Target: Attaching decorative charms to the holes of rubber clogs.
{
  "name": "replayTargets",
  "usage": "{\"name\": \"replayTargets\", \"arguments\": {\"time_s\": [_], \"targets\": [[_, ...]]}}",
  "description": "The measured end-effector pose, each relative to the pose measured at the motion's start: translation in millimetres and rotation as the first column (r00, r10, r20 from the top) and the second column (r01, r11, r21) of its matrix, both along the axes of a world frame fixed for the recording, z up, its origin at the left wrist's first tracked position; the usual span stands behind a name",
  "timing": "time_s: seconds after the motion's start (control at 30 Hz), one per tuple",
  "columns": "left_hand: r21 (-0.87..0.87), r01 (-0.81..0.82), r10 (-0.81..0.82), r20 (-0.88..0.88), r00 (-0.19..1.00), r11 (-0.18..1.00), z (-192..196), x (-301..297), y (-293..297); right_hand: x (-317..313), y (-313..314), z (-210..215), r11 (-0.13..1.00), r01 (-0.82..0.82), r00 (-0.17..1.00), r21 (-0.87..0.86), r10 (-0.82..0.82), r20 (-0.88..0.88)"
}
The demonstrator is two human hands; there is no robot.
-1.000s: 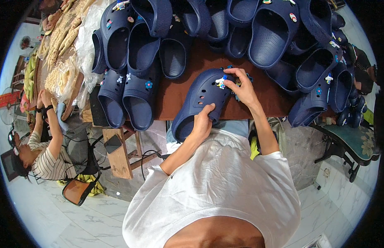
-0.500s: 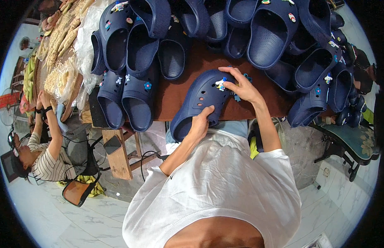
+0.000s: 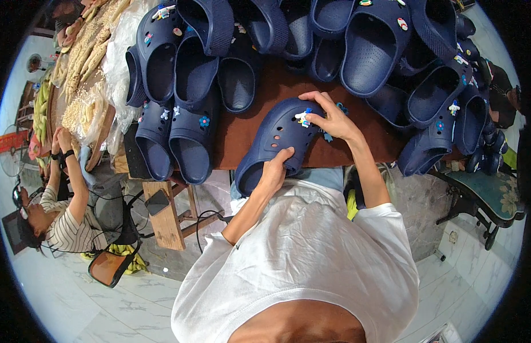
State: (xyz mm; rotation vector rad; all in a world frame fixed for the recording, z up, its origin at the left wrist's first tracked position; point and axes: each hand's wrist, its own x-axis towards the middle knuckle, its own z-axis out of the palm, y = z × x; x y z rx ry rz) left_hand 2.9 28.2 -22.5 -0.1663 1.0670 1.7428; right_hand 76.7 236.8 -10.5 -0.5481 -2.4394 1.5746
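Now | left hand (image 3: 275, 168) grips navy clog (image 3: 277, 140) heel | right hand (image 3: 333, 117) pinches white charm (image 3: 303, 117) at toe | clog slants up-right on table (image 3: 242, 134)

You can see navy clogs (image 3: 191, 123) crowding a brown table (image 3: 242, 131), what looks like bagged snacks (image 3: 85, 86) at your left, and a seated person (image 3: 56, 211) nearby.
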Motion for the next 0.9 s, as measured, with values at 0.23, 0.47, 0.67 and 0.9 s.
{"name": "replayTargets", "arguments": {"time_s": [0.23, 0.47, 0.67, 0.9], "targets": [[-0.068, -0.038, 0.045, 0.118, 0.992, 0.997, 3, -5, 5, -1, -15, -15, 0.982, 0.167, 0.982, -0.087, -0.173, -0.072], [-0.02, -0.086, 0.088, 0.208, 0.974, 0.996, -3, -13, 3, 15, -4, -28, 0.893, 0.34, 0.908, -0.296, -0.394, -0.144], [0.013, -0.103, 0.096, 0.263, 0.96, 0.995, -1, -16, 4, 30, -11, -19, 0.895, 0.441, 0.892, -0.071, -0.445, -0.08], [0.036, -0.107, 0.096, 0.233, 0.968, 0.994, 2, -15, 4, 44, -18, -10, 0.855, 0.517, 0.848, 0.051, -0.503, -0.167]]}}
